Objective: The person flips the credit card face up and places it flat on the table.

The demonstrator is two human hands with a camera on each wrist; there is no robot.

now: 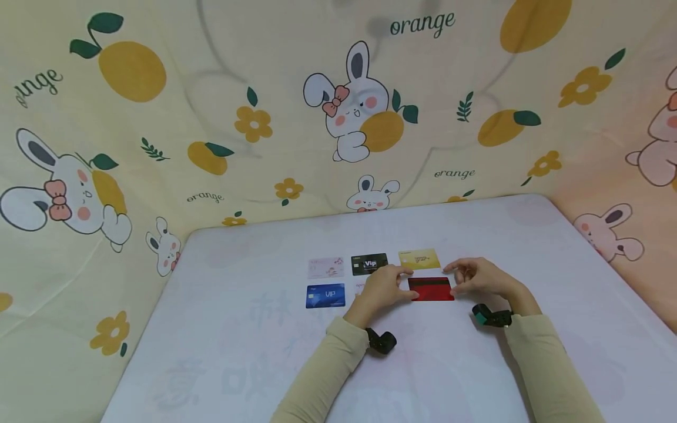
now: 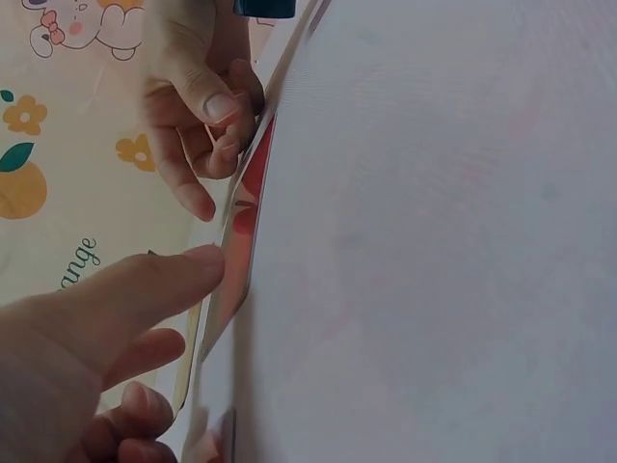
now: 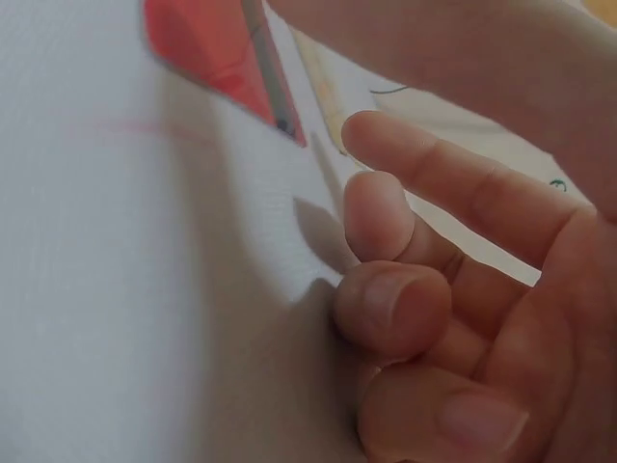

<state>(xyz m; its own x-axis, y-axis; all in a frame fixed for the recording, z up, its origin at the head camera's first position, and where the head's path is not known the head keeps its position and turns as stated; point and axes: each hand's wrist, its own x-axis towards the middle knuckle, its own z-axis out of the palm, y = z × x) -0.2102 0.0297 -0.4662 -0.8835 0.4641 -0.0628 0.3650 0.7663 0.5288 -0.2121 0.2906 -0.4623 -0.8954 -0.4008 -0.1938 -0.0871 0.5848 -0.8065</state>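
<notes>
A red card point(image 1: 431, 290) with a dark stripe lies at the right end of the front row of cards. My left hand point(image 1: 382, 291) has its thumb at the card's left edge, and its index finger points toward the gold card point(image 1: 419, 259) behind. At the opposite edge is the thumb of my right hand point(image 1: 488, 278), with the index finger stretched toward the gold card's right side. In the right wrist view, the other right fingers point(image 3: 390, 309) bend loosely with nothing inside them. A pale card point(image 1: 359, 288) is mostly hidden under my left hand.
Left of the gold card lie a black VIP card point(image 1: 362, 265) and a pale pink card point(image 1: 325, 268). A blue VIP card point(image 1: 325, 296) is in front of the pink one. The white table point(image 1: 211, 329) ends at a rabbit-and-orange print cloth point(image 1: 317, 194).
</notes>
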